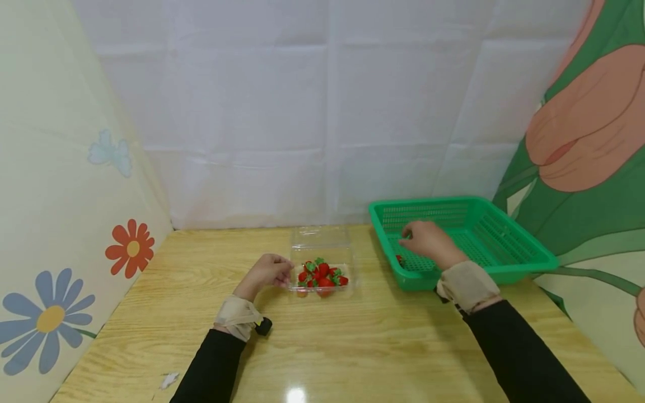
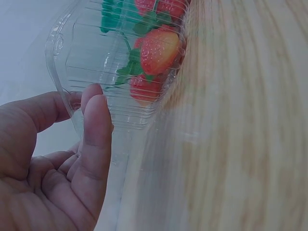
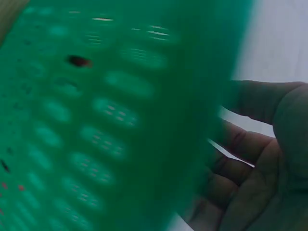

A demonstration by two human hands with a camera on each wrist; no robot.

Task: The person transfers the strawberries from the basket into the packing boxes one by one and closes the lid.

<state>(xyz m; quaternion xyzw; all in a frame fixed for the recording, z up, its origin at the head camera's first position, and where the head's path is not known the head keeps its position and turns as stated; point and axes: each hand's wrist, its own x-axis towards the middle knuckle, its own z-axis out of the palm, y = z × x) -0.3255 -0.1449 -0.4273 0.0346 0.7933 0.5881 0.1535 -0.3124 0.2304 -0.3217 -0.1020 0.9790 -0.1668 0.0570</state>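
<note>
A clear plastic clamshell container [image 1: 320, 254] stands on the table with its lid raised and several red strawberries [image 1: 324, 283] with green leaves inside. At its left end my left hand [image 1: 267, 273] pinches the rim between thumb and fingers, as the left wrist view shows close up, with a strawberry [image 2: 160, 52] behind the clear wall. My right hand [image 1: 428, 242] is over the left part of a green plastic basket [image 1: 529, 260], fingers loosely bent and nothing visible in them. Below it, a strawberry [image 1: 400, 259] lies by the basket's left wall. The basket wall partly hides the fingertips in the right wrist view.
The wooden table [image 1: 322, 347] meets a white cloth backdrop [image 1: 252, 112] behind the container and basket. Flower-printed cloths stand at the left and right sides. A small torn white patch [image 1: 169, 380] shows near the front left.
</note>
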